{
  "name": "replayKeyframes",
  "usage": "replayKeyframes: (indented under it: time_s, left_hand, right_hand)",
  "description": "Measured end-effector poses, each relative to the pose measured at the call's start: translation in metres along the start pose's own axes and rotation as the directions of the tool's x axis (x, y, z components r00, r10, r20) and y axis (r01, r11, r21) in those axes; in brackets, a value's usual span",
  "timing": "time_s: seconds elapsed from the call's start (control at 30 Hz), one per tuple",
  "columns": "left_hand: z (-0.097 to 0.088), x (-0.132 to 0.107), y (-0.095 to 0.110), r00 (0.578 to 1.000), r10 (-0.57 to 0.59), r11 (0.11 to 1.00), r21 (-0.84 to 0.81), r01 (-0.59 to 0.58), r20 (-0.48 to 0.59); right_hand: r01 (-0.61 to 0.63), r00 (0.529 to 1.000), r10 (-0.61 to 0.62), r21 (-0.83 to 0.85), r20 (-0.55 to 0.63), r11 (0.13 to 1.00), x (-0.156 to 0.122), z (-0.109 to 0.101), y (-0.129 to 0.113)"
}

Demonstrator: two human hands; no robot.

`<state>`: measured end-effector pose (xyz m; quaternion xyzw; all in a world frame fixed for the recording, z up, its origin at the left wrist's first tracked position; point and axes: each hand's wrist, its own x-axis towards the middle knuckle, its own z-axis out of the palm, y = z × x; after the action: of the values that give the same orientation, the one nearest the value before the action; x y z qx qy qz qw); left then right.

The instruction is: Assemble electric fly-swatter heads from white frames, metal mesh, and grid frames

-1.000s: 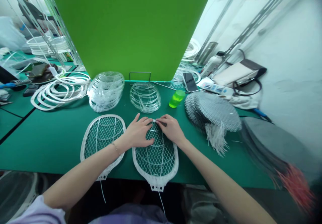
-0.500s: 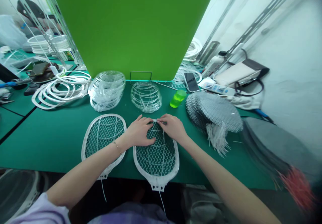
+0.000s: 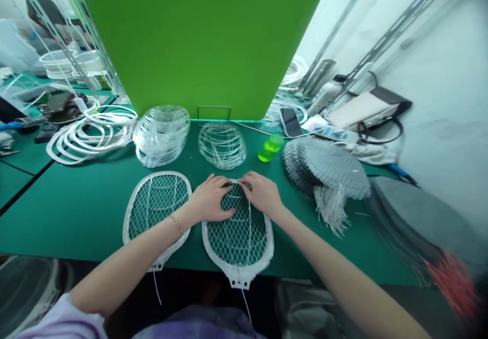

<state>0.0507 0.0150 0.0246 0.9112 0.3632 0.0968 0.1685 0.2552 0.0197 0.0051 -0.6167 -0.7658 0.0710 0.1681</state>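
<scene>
Directly beneath both hands, a white mesh racket head (image 3: pixel 240 242) lies flat on the green tabletop (image 3: pixel 95 196), its neck pointing toward the person and poking past the near edge, with a thin white wire (image 3: pixel 246 306) trailing down from it. The left hand (image 3: pixel 209 199) is spread palm-down, thumb well apart from the fingers and over the mesh, fingertips at the far rim; it appears to steady rather than grip. The right hand (image 3: pixel 261 192) meets it there, thumb and fingers drawn together at the rim; whether they pinch some small part cannot be told. The step in hand looks like seating or pressing something at that far edge, and continuing there would call for firm, fine fingertip pressure while the frame stays flat. Left of the hands, partly under the left forearm, lies a second racket head (image 3: pixel 156 199), close enough to be nudged by that arm. Beyond the hands stand a tall stack of clear ring frames (image 3: pixel 162 135) and a lower ring stack (image 3: pixel 223 146), with a translucent green cup (image 3: pixel 271 148) just past the right hand. To its right, grey mesh sheets (image 3: pixel 335 166) spread their loose strands toward the forearm, perhaps a snag if it swings outward. Farther beyond, a green panel (image 3: pixel 206 44) closes off reach straight ahead.
</scene>
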Motion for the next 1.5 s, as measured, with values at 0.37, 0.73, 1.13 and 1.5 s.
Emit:
replayKeyframes:
  time_s: [0.37,0.73,1.13,1.5]
  left_hand:
    - [-0.010,0.003,-0.002,0.998,-0.011,0.999,-0.029,0.013,0.069]
    - [-0.009,0.001,-0.010,0.996,0.019,0.998,-0.053,-0.014,0.090]
    - [-0.014,0.001,-0.005,0.994,-0.013,1.000,-0.027,0.016,0.106]
    - [-0.013,0.003,-0.009,0.981,0.008,0.999,-0.033,-0.002,0.192]
  right_hand:
    - [-0.032,0.995,0.037,0.057,-0.090,0.998,-0.008,0.009,-0.007]
    - [0.128,0.969,-0.008,0.473,-0.248,0.872,-0.004,0.030,0.019]
    - [0.118,0.980,-0.036,0.428,-0.195,0.896,-0.001,0.024,0.016]
    - [0.107,0.984,-0.041,0.394,-0.173,0.913,-0.004,0.017,0.012]
